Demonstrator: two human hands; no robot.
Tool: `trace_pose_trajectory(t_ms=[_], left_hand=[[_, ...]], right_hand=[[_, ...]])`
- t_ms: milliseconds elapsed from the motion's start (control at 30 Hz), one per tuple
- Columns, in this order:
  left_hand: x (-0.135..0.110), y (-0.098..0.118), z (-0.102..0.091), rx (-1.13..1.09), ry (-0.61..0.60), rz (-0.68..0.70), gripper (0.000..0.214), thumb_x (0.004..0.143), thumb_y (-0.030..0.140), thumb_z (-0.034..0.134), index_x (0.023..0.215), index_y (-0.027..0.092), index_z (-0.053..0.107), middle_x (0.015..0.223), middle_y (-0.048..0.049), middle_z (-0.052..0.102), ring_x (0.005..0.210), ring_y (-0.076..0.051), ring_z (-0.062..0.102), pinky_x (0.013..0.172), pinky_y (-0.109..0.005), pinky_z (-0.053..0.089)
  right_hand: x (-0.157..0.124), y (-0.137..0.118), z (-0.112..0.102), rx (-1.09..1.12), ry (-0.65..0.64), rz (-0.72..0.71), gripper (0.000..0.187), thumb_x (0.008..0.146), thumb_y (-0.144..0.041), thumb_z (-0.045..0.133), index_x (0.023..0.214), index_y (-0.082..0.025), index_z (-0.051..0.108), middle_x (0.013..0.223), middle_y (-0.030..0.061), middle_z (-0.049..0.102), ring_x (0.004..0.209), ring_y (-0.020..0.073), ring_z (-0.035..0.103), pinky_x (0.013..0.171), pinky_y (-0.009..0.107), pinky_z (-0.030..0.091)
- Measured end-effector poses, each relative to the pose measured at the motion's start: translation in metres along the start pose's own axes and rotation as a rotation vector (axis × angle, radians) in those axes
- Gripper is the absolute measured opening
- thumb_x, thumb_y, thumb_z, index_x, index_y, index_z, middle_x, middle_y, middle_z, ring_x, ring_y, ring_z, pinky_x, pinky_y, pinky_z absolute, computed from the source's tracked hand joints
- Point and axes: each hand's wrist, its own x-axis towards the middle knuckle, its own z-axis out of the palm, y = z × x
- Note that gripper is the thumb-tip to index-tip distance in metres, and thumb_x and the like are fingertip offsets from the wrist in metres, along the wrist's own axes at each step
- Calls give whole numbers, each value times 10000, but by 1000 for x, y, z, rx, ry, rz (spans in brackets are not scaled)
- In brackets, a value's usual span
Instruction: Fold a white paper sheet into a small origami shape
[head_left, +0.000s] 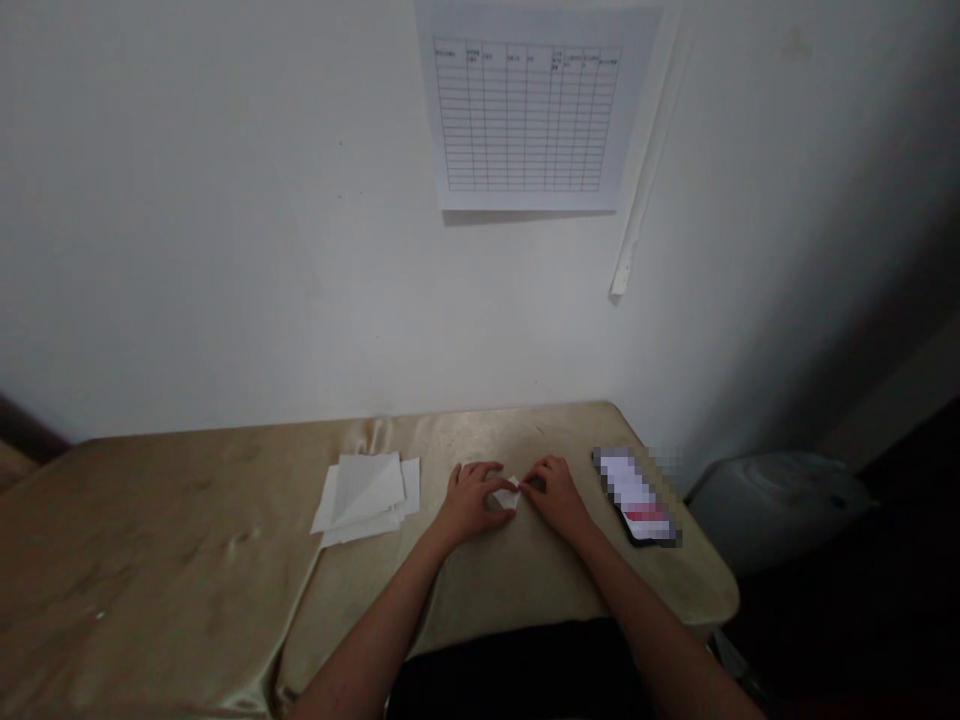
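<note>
A small piece of white paper (505, 495), apparently folded, lies on the covered table between my hands. My left hand (474, 497) curls around its left side, with the thumb at its near edge and the index finger at its far edge. At the right corner of the paper, the fingertips of my right hand (553, 490) are pinched together. Part of the paper is hidden by my left fingers. Left of my left hand is a loose stack of white paper sheets (367, 490), overlapping at uneven angles.
A phone (637, 495) with a lit, blurred screen lies to the right on the gold-brown table cover (525, 590). The wall (225, 250) stands behind, with a printed table sheet (529, 120) on it. A pale rounded container (780, 510) stands beyond the table's right edge.
</note>
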Motion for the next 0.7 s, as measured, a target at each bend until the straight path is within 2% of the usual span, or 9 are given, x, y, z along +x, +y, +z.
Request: trace_pose_trajectory(t_ms=[333,700], left_hand=[[2,0,0,9,-6,-18,414,728,447,813,1130,458,716,1433,19,560,1363,-310,440,1190,-630,165],[1,-1,2,3,5,-15,422,733,440,811,1144,450,713,1433,18,556,1363,-312,435,1199,-614,163]], right_hand=[[1,0,1,-158,-52,-9,55,881,-222,653,892,-186,694,1030,96,615,1082,253,519,988,375,420],[2,-2,0,-181,-76,0,87,896,-227,629,914,-204,711,1042,98,632,1076,257,528,971,367,415]])
